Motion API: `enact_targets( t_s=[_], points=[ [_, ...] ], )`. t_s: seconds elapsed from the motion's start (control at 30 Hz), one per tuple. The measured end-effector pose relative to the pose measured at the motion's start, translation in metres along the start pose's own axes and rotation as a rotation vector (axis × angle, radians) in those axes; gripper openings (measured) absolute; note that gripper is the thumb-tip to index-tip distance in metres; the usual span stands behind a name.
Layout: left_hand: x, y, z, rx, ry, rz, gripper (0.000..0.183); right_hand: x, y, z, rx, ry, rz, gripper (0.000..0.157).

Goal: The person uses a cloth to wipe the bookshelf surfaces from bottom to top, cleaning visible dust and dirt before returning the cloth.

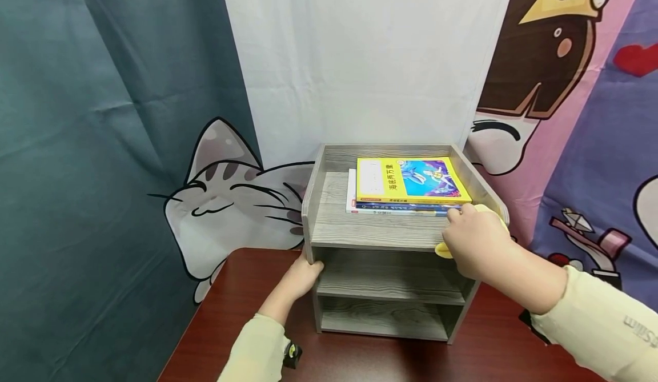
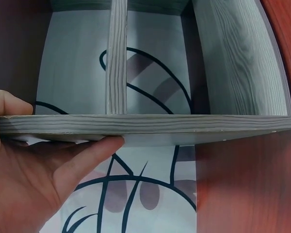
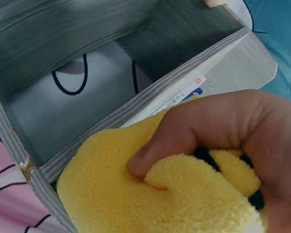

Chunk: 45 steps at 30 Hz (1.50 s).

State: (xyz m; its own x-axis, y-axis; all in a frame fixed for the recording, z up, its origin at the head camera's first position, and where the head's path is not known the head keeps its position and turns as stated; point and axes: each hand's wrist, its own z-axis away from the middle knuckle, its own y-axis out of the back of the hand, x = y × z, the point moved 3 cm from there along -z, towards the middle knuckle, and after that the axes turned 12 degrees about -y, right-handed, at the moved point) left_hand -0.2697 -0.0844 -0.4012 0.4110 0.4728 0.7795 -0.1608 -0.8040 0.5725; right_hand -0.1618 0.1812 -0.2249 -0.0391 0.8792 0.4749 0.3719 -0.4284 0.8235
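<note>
A small grey wood-grain shelf unit (image 1: 377,236) stands on the table, with one open-topped level and two compartments below. My left hand (image 1: 299,278) grips its left side panel (image 2: 155,124), the thumb on the inner side and the other fingers outside. In my right hand (image 1: 478,244) is a fluffy yellow cloth (image 3: 99,174), bunched up and pinched between thumb and fingers. That cloth lies against the front edge of the top level, near the right side panel. My hand hides most of it in the head view.
A yellow picture-cover book (image 1: 370,183) lies on top of a stack of several books on the top level. The table (image 1: 257,279) is reddish brown. Behind it hang a white curtain (image 1: 370,56) and printed cartoon cloths (image 1: 231,216).
</note>
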Motion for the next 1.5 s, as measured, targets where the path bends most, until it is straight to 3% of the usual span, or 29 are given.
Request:
enact_targets(
  t_s=[0.3, 0.63, 0.83, 0.97, 1.1, 1.23, 1.37, 1.5],
  points=[
    [0.001, -0.006, 0.000, -0.022, 0.010, 0.021, 0.065, 0.005, 0.002, 0.027, 0.081, 0.039, -0.035, 0.021],
    [0.001, 0.003, -0.001, 0.006, -0.007, 0.000, 0.065, 0.014, 0.004, 0.063, 0.103, -0.031, -0.138, 0.028],
    [0.000, 0.006, -0.001, 0.018, 0.027, -0.057, 0.068, 0.036, -0.032, 0.078, 0.034, -0.089, -0.177, 0.029],
    [0.000, 0.009, 0.001, 0.028, 0.001, -0.088, 0.076, 0.056, -0.062, 0.084, -0.025, -0.153, -0.211, 0.029],
    [-0.006, 0.018, 0.011, 0.039, -0.054, 0.009, 0.085, 0.066, -0.089, 0.086, -0.063, -0.194, -0.246, 0.028],
    [-0.016, 0.025, 0.024, 0.042, -0.131, 0.114, 0.072, 0.068, -0.115, 0.088, -0.105, -0.239, -0.295, 0.028],
    [-0.031, 0.030, 0.037, 0.096, -0.174, 0.057, 0.054, 0.069, -0.139, 0.090, -0.063, -0.303, -0.367, 0.029],
    [-0.049, 0.030, 0.048, 0.125, -0.124, -0.030, 0.050, 0.068, -0.163, 0.090, 0.034, -0.338, -0.449, 0.040]
  ],
)
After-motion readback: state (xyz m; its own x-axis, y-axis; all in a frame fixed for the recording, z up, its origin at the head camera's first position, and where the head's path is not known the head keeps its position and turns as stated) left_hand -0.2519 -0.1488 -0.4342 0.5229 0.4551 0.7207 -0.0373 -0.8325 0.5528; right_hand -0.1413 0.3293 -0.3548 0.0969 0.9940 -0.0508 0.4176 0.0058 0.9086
